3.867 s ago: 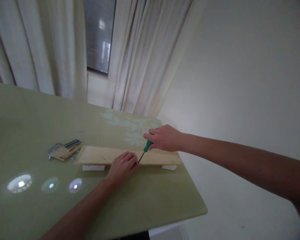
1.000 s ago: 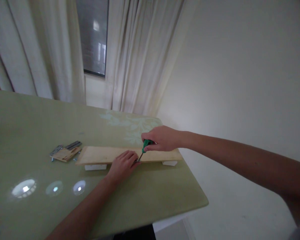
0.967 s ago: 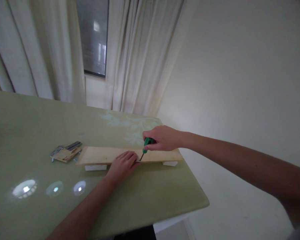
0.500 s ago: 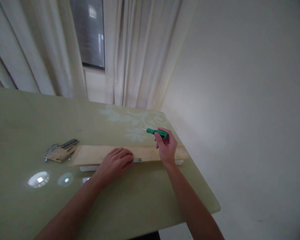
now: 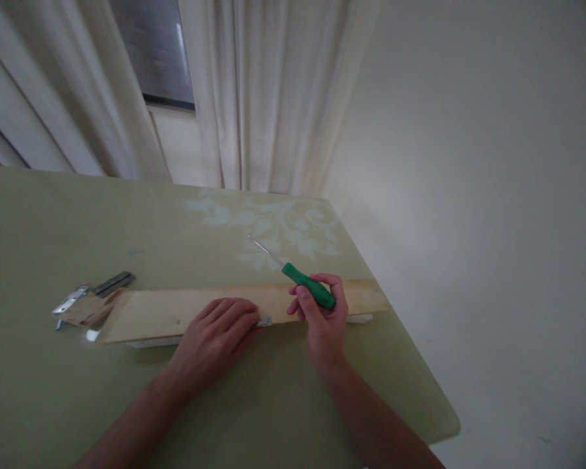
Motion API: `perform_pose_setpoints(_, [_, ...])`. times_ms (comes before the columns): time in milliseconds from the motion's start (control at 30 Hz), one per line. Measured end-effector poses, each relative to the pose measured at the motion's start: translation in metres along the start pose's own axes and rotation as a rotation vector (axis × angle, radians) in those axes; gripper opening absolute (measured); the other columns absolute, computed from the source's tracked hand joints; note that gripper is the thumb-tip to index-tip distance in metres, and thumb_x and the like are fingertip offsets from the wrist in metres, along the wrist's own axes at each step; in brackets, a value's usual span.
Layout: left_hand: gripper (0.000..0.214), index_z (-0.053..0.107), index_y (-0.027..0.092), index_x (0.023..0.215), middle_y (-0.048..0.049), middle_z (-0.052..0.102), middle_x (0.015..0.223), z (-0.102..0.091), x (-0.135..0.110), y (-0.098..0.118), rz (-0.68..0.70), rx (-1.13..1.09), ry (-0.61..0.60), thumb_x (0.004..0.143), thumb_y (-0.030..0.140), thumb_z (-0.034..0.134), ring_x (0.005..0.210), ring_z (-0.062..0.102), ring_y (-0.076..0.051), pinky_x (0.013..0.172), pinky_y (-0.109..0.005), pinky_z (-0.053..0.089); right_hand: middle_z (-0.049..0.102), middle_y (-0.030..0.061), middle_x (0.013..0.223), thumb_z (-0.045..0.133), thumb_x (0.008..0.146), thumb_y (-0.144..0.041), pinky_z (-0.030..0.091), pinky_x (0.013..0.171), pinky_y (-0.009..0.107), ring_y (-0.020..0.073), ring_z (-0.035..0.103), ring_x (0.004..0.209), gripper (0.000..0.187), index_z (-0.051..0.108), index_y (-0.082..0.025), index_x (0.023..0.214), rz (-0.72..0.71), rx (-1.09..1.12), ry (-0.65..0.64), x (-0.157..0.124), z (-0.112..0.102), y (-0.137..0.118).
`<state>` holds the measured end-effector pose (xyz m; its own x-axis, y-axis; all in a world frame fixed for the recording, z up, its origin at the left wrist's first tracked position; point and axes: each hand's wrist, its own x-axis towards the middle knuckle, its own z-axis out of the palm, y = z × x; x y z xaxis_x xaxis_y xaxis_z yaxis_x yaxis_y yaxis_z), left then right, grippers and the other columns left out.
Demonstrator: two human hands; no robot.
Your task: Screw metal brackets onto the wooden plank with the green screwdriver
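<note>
A long pale wooden board (image 5: 185,311) lies across the green table (image 5: 78,221), raised on white blocks. My left hand (image 5: 217,332) rests flat on the board's near edge, fingers stretched out beside a small metal bracket (image 5: 264,321). My right hand (image 5: 322,319) is closed round a green-handled screwdriver (image 5: 303,283), held above the board with its thin shaft pointing away to the upper left, clear of the bracket.
A small wooden piece with metal hinges (image 5: 85,299) lies at the board's left end. The table's right edge (image 5: 400,326) runs close past the board's right end, with pale floor beyond. Curtains (image 5: 254,98) and a window hang behind the table.
My right hand lifted the screwdriver off the bracket, drew back towards me and turned the shaft to point away. The left hand stayed on the board. The view tilted and shifted.
</note>
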<state>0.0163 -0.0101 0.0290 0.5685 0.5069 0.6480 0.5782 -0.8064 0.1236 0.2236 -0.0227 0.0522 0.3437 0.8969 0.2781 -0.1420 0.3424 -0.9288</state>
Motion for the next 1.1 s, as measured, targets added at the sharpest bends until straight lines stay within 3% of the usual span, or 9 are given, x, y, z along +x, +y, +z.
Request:
perform_pose_setpoints(233, [0.021,0.071,0.021,0.119,-0.0085,0.076,0.116,0.0,-0.003,-0.001,0.005,0.063,-0.043,0.104,0.029,0.06,0.106,0.07,-0.024,0.095,-0.04,0.055,0.06,-0.009,0.059,0.078,0.088,-0.041,0.037,0.04,0.02,0.0095,0.054,0.044,0.034,0.054,-0.026,0.107,-0.023,0.133,0.144,0.014,-0.011,-0.018])
perform_pose_setpoints(467, [0.022,0.071,0.021,0.122,-0.0075,0.077,0.117,-0.004,-0.005,-0.006,0.1,0.094,-0.056,0.102,0.021,0.061,0.104,0.072,-0.023,0.096,-0.039,0.055,0.071,-0.0011,0.1,0.068,0.088,-0.039,0.041,0.05,0.024,0.0112,0.062,0.059,0.038,0.038,-0.032,0.11,0.084,0.134,-0.007,0.018,-0.01,-0.018])
perform_pose_setpoints(667, [0.025,0.065,0.019,0.125,-0.0089,0.077,0.114,-0.004,0.0,-0.004,0.081,0.061,0.027,0.101,0.024,0.066,0.1,0.071,-0.021,0.092,-0.036,0.054,0.067,-0.0041,0.095,0.066,0.09,-0.039,0.039,0.051,0.023,0.0111,0.06,0.06,0.038,0.031,-0.032,0.103,0.095,0.094,-0.046,0.019,-0.01,-0.011])
perform_pose_setpoints(800, [0.017,0.066,0.02,0.115,-0.0075,0.075,0.107,-0.008,0.0,-0.007,0.061,0.071,0.022,0.1,0.027,0.068,0.095,0.069,-0.021,0.088,-0.035,0.052,0.072,0.0006,0.1,0.062,0.09,-0.035,0.044,0.056,0.024,0.0132,0.065,0.069,0.037,0.04,-0.03,0.119,0.042,0.109,-0.059,0.027,-0.014,-0.009])
perform_pose_setpoints(933, [0.015,0.067,0.022,0.117,-0.0065,0.075,0.112,-0.008,-0.001,-0.01,0.147,0.114,-0.077,0.103,0.025,0.062,0.102,0.068,-0.022,0.097,-0.038,0.049,0.068,-0.0025,0.092,0.063,0.089,-0.032,0.036,0.045,0.022,0.0093,0.051,0.055,0.046,0.046,-0.03,0.131,0.0,0.112,-0.048,0.032,-0.018,-0.009])
perform_pose_setpoints(1000, [0.016,0.067,0.021,0.116,-0.0063,0.075,0.11,-0.006,-0.001,-0.01,0.165,0.1,-0.082,0.102,0.02,0.061,0.101,0.068,-0.021,0.098,-0.038,0.049,0.064,-0.006,0.085,0.066,0.09,-0.034,0.03,0.041,0.02,0.0073,0.043,0.049,0.046,0.047,-0.031,0.131,0.006,0.11,-0.027,0.032,-0.017,-0.009])
perform_pose_setpoints(1100, [0.015,0.068,0.02,0.114,-0.0057,0.075,0.104,-0.006,-0.001,-0.01,0.175,0.069,-0.071,0.102,0.018,0.06,0.097,0.068,-0.02,0.094,-0.036,0.049,0.06,-0.0085,0.081,0.068,0.09,-0.036,0.028,0.039,0.018,0.006,0.041,0.047,0.046,0.047,-0.032,0.13,0.053,0.125,-0.029,0.03,-0.015,-0.008])
